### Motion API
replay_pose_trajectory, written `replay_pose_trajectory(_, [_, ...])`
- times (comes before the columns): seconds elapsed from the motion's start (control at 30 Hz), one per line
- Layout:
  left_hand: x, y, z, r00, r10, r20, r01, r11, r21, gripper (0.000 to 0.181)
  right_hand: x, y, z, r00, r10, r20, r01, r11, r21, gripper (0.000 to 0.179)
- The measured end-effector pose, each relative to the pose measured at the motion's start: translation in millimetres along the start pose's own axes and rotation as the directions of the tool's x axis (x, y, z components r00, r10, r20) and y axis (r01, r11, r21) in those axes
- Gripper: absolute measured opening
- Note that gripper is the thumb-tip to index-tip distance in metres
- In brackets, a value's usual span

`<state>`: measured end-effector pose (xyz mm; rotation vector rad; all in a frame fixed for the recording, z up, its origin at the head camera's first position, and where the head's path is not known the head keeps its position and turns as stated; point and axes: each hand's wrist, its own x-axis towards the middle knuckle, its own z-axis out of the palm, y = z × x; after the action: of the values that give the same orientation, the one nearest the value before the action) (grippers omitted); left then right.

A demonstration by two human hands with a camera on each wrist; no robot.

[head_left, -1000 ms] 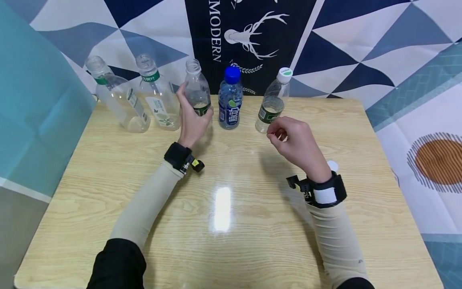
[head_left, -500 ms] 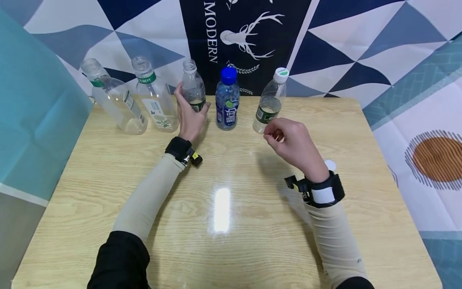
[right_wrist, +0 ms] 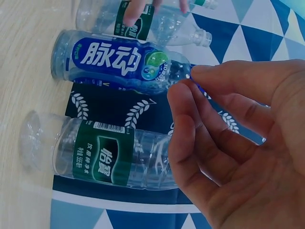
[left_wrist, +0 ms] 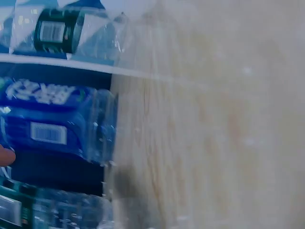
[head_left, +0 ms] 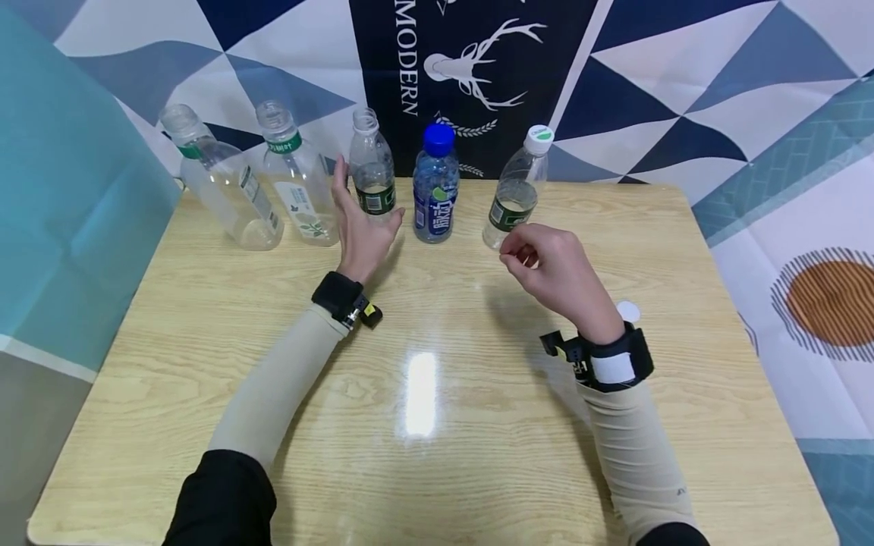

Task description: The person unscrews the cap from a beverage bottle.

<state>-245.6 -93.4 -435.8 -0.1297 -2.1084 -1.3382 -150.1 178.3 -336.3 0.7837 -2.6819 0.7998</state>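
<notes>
My left hand point(head_left: 365, 235) reaches around a clear uncapped bottle point(head_left: 374, 163) with a green label. Its fingers and thumb are spread, and the thumb stands apart from the bottle. In the left wrist view a fingertip point(left_wrist: 5, 156) shows beside the blue-labelled bottle point(left_wrist: 52, 119). My right hand point(head_left: 556, 265) hovers in front of a clear bottle point(head_left: 515, 193) with a white cap, fingers loosely curled. Seen from the right wrist, thumb and forefinger tips come close together with nothing visible between them. The blue-capped bottle point(head_left: 435, 186) stands upright between the hands.
Two larger clear uncapped bottles, the leftmost bottle point(head_left: 232, 193) and its neighbour point(head_left: 300, 186), stand at the back left. A white round piece point(head_left: 628, 312) lies on the wooden table point(head_left: 478, 455) beside my right wrist. Patterned cloth point(head_left: 655, 91) hangs behind the bottles.
The left fingers and thumb have spread away from the green-labelled bottle, so more of its label shows. My right hand stays almost still.
</notes>
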Motion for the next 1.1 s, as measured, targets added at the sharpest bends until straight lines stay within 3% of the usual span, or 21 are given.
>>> replay_pose_trajectory(0.07, [-5.6, 5.8, -5.0, 0.997, 0.074, -0.035, -0.072, 0.996, 0.055, 0.109, -0.3, 1, -1, 1.0, -0.002, -0.001, 0.002, 1.0, -0.007, 0.004])
replay_pose_trajectory(0.17, [-12.5, 18.6, -12.1, 0.979, 0.178, -0.096, -0.164, 0.977, 0.133, 0.098, -0.1, 2, -3, 1.0, -0.002, -0.005, 0.002, 1.0, -0.016, 0.004])
replay_pose_trajectory(0.23, [-16.8, 30.5, -14.3, 0.973, 0.205, -0.107, -0.191, 0.973, 0.133, 0.093, -0.1, 3, -4, 1.0, 0.001, -0.006, -0.001, 1.0, -0.018, 0.004])
replay_pose_trajectory(0.3, [-22.0, 43.2, -14.0, 0.976, 0.199, -0.093, -0.19, 0.977, 0.091, 0.09, -0.4, 3, -4, 1.0, 0.006, -0.005, -0.006, 1.0, -0.014, 0.005])
replay_pose_trajectory(0.4, [-31.7, 58.5, -9.2, 0.992, 0.127, -0.007, -0.127, 0.992, -0.02, 0.091, -0.8, 3, -4, 1.0, 0.009, 0.002, -0.009, 1.0, -0.004, 0.004])
replay_pose_trajectory(0.47, [-37.2, 64.6, -3.1, 0.995, 0.067, 0.077, -0.062, 0.996, -0.064, 0.096, -0.8, 3, -4, 1.0, 0.01, 0.002, -0.01, 1.0, 0.001, 0.004])
replay_pose_trajectory(0.57, [-40.6, 66.9, 8.9, 0.98, -0.012, 0.199, 0.023, 0.998, -0.053, 0.105, -1.0, 3, -3, 1.0, 0.01, 0.001, -0.01, 1.0, 0.001, 0.004])
replay_pose_trajectory(0.67, [-38.6, 62.7, 22.2, 0.962, -0.071, 0.263, 0.073, 0.997, 0.002, 0.112, -1.0, 2, -2, 1.0, 0.005, 0.009, -0.005, 1.0, 0.001, 0.004])
replay_pose_trajectory(0.77, [-32.6, 58.2, 35.4, 0.955, -0.1, 0.278, 0.093, 0.995, 0.035, 0.116, -0.7, 2, 0, 1.0, -0.004, 0.019, 0.004, 1.0, 0.006, 0.004])
replay_pose_trajectory(0.93, [-17.0, 53.7, 57.2, 0.96, -0.125, 0.25, 0.111, 0.991, 0.068, 0.118, -0.8, 0, 1, 1.0, -0.011, 0.021, 0.01, 1.0, 0.021, 0.005])
replay_pose_trajectory(1.1, [-1.6, 50.2, 70.5, 0.952, -0.208, 0.223, 0.2, 0.978, 0.06, 0.12, -0.5, -1, 2, 1.0, -0.021, 0.023, 0.02, 0.999, 0.028, 0.004])
